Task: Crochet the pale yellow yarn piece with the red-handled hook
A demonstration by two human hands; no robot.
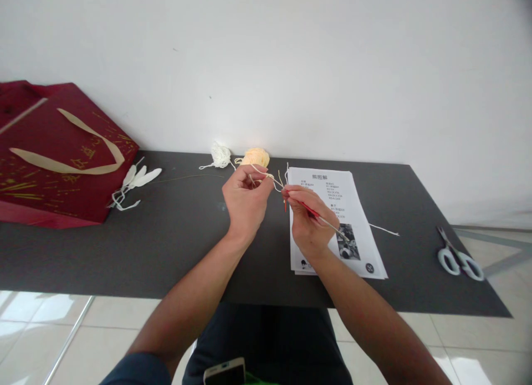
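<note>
Left hand (245, 202): thumb and finger pinching yarn (272, 177), held above table (187, 224), between both hands. Right hand (308, 230): fingers curled round red hook (308, 209), over paper (357, 196). Yarn probably light, soft, limp; best pinched close to hook. Hook likely light, stiff, smooth; red middle suits grasp. Yellow ball (256, 157) behind left hand, likely squashy.

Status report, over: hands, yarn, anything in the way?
Left hand pinching pale yarn. Right hand gripping slim red-and-metal tool. Printed sheets below right hand; no obstruction seen.
</note>
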